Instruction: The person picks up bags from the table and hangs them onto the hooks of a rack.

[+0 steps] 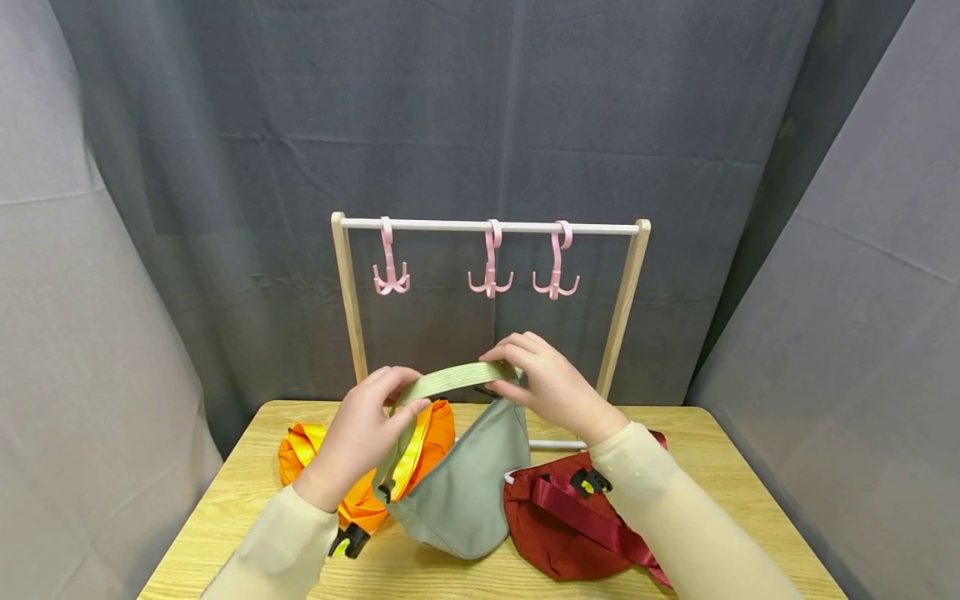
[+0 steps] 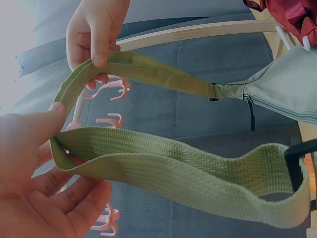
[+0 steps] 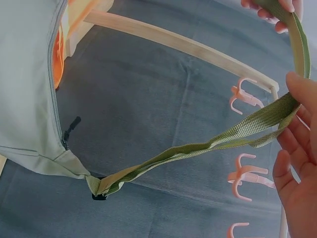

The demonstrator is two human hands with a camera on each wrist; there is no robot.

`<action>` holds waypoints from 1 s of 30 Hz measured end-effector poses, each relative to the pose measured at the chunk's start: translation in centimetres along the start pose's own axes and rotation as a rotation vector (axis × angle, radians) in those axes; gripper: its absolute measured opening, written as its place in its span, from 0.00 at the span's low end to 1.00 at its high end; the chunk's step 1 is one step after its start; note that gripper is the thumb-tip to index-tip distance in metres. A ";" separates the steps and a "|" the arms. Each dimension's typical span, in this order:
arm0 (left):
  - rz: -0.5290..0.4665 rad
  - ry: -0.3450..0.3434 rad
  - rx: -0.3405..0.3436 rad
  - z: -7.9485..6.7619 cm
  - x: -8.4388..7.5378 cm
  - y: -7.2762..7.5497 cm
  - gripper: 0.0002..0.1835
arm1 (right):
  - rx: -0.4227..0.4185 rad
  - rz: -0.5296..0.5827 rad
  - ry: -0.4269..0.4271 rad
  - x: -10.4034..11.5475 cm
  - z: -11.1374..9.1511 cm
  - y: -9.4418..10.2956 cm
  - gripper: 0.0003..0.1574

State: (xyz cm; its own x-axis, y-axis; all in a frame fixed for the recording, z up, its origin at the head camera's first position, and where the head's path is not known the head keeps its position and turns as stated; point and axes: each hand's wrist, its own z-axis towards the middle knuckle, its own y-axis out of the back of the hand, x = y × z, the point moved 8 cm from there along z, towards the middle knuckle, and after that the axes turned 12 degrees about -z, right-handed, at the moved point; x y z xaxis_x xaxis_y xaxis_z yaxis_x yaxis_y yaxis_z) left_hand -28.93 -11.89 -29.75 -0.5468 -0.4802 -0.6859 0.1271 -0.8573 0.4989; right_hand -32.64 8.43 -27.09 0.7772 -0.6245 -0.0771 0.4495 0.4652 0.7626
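Note:
A grey-green waist bag hangs by its light green strap between both hands, close over the table. My left hand pinches the strap between thumb and fingers on the left side. On the other side, my right hand pinches it too, thumb underneath in the head view. From the left wrist, the strap shows as a doubled loop running to a black buckle. A dark zipper pull dangles from the bag's zipped edge in the right wrist view.
Behind the hands stands a wooden rack with a white bar, carrying three pink hooks. An orange bag lies at left on the wooden table, a dark red bag at right. Grey curtains surround the table.

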 end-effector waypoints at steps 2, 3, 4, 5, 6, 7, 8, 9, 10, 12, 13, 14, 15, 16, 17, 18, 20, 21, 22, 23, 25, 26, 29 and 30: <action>-0.001 -0.003 -0.001 0.1 0.0 0.1 0.12 | 0.001 0.005 0.003 0.1 0.1 0.2 0.21; -0.004 -0.006 -0.002 0.1 0.0 0.2 0.12 | 0.001 0.007 0.006 0.1 0.2 0.2 0.20; -0.005 -0.008 -0.002 0.2 -0.1 0.2 0.12 | 0.003 0.009 0.007 0.1 0.3 0.3 0.20; -0.005 -0.011 -0.002 0.3 0.0 0.3 0.11 | 0.005 0.011 0.008 0.1 0.3 0.3 0.20; -0.005 -0.011 0.000 0.3 0.0 0.3 0.11 | 0.008 0.013 0.010 0.1 0.4 0.3 0.19; -0.004 -0.012 0.002 0.4 0.0 0.4 0.11 | 0.010 0.015 0.012 0.1 0.5 0.3 0.19; -0.005 -0.011 0.003 0.5 0.0 0.5 0.11 | 0.011 0.015 0.015 0.1 0.5 0.3 0.19; -0.005 -0.011 0.004 0.5 0.0 0.5 0.12 | 0.013 0.016 0.016 0.1 0.6 0.3 0.18; -0.003 -0.009 0.005 0.6 0.0 0.6 0.12 | 0.017 0.016 0.017 0.1 0.6 0.2 0.18; -0.004 -0.004 0.007 0.6 -0.1 0.7 0.12 | 0.021 0.017 0.017 0.1 0.7 0.3 0.17; -0.003 -0.004 0.007 0.7 -0.1 0.8 0.12 | 0.023 0.017 0.017 0.1 0.8 0.3 0.17; -0.005 -0.002 0.006 0.7 -0.2 0.8 0.12 | 0.027 0.017 0.015 0.1 0.9 0.3 0.17; -0.009 0.000 0.007 0.7 -0.2 0.9 0.12 | 0.033 0.017 0.010 0.1 0.9 0.3 0.17; -0.012 0.001 0.008 0.8 -0.2 0.9 0.12 | 0.036 0.016 0.007 0.1 0.9 0.3 0.16; -0.015 0.001 0.009 0.8 -0.2 0.9 0.12 | 0.040 0.017 0.003 0.0 0.9 0.3 0.16; -0.018 0.001 0.009 0.8 -0.3 1.0 0.13 | 0.045 0.018 -0.001 0.0 1.0 0.3 0.16; -0.024 0.005 0.013 0.9 -0.3 1.0 0.13 | 0.051 0.017 -0.005 -0.1 1.0 0.3 0.16; -0.025 0.006 0.014 0.9 -0.2 1.1 0.13 | 0.053 0.017 -0.007 -0.1 1.0 0.3 0.16; -0.025 0.008 0.015 0.9 -0.2 1.1 0.13 | 0.055 0.017 -0.008 -0.1 1.0 0.3 0.16; -0.024 0.009 0.017 0.9 -0.1 1.2 0.13 | 0.057 0.017 -0.012 -0.2 0.9 0.3 0.16; -0.026 0.013 0.018 1.0 0.0 1.3 0.13 | 0.059 0.010 -0.020 -0.3 0.9 0.3 0.16; -0.024 0.012 0.018 1.0 0.1 1.3 0.13 | 0.062 0.008 -0.026 -0.3 0.9 0.3 0.16; -0.017 0.007 0.020 0.9 0.3 1.5 0.13 | 0.070 0.001 -0.039 -0.5 0.8 0.3 0.15; -0.015 0.006 0.021 0.9 0.4 1.5 0.13 | 0.074 -0.001 -0.041 -0.6 0.7 0.3 0.15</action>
State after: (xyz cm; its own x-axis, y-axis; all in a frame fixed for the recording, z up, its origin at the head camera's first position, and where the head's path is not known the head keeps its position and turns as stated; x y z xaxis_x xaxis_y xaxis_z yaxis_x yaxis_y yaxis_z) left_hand -29.73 -13.17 -28.78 -0.5431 -0.4689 -0.6966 0.1015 -0.8601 0.4999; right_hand -33.26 8.47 -26.33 0.7576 -0.6506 -0.0530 0.4153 0.4178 0.8081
